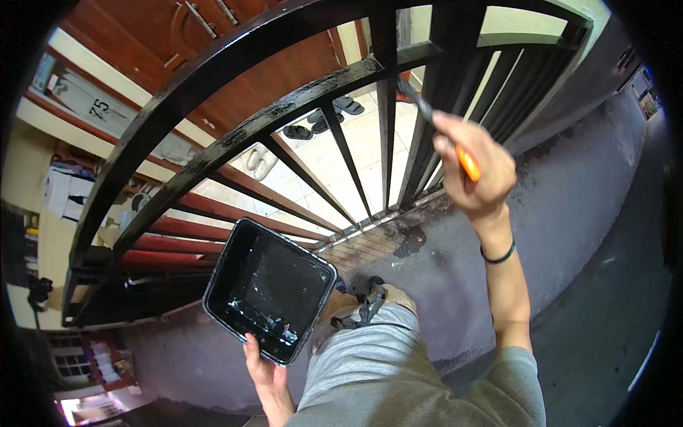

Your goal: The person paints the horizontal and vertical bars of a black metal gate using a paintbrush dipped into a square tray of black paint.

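My left hand (265,375) grips the lower edge of a square black plastic tub (313,285), tilted so that its inside shows. Dark, glossy paint seems to coat its bottom, with pale specks and smears. Raised at the right, my right hand (480,167) is closed round a paintbrush (420,107) with an orange handle end. The brush's dark head is blurred and lies against or just before the upper rail of a metal gate (306,102); I cannot tell whether it touches. Much of the gate is glossy black, while several lower-left bars (174,243) look reddish.
Beyond the bars, dark sandals (348,105) and pale shoes (262,163) lie on light tiles near a brown wooden door (267,78). A grey concrete floor (455,299) surrounds my feet, with a dark stain by the gate. Shelves with household items stand at the far left.
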Demonstrator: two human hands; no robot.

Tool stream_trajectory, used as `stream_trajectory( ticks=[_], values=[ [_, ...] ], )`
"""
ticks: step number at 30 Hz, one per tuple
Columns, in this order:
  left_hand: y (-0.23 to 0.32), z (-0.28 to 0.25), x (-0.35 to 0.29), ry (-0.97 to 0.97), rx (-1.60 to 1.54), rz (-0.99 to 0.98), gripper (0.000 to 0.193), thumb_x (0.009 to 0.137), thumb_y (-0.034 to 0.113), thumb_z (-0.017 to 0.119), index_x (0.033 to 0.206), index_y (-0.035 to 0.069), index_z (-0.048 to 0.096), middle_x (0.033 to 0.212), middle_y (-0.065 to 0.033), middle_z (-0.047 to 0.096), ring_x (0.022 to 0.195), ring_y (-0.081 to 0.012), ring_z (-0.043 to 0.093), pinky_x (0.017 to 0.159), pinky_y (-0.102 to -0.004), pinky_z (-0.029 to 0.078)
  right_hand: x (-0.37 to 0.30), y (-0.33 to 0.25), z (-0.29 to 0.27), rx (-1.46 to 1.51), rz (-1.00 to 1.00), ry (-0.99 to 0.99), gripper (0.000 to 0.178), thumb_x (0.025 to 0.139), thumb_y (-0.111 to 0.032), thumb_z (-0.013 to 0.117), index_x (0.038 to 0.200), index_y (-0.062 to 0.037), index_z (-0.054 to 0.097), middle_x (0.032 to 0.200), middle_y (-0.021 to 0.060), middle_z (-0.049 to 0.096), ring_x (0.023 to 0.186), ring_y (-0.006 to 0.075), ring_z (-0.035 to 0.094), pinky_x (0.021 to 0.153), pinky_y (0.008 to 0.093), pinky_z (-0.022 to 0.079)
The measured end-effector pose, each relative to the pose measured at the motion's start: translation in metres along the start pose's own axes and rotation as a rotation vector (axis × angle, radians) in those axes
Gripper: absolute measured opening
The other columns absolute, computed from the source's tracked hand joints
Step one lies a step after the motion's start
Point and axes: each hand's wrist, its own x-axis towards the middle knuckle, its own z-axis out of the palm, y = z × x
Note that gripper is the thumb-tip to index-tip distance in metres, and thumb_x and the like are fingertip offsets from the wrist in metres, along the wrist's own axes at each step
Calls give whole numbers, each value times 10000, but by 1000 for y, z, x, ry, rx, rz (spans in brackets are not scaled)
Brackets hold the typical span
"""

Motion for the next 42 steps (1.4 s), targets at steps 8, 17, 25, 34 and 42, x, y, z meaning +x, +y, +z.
stream_trajectory(
  ticks=[8,17,25,34,42],
  values=[
    [8,8,-3,1,-44,11,572,1054,351,634,1524,58,491,1474,-116,608,1309,-300,619,1121,-502,501,71,-7,16,1,-142,283,250,903,-92,803,1135,-21,742,1032,118,779,838,262,768,699,291,599],
    [20,-10,-2,-6,-80,21,575,1028,247,685,1507,25,456,1409,-112,626,1263,-258,639,1093,-450,524,13,-31,18,7,301,272,296,1099,-173,577,1235,73,670,1144,178,743,799,188,756,715,288,620],
    [19,-38,-11,67,-206,109,507,1020,171,690,1462,23,492,1360,-105,654,1223,-225,659,1065,-415,545,-16,-78,75,72,399,288,249,1098,-116,568,1213,69,689,1118,176,749,698,169,711,644,279,578],
    [38,-65,-12,129,-241,155,437,1014,149,694,1401,12,543,1295,-104,687,1167,-216,684,1040,-403,559,-1,-180,137,432,355,45,370,1112,-198,540,1276,116,647,1111,246,716,720,195,734,654,313,611],
    [57,-94,-4,194,-120,210,376,1045,119,604,1399,12,533,1304,-108,674,1181,-216,666,1056,-403,537,54,-195,186,261,332,254,237,1083,-96,578,1240,55,673,1058,180,708,697,132,645,627,264,572]
  ],
)
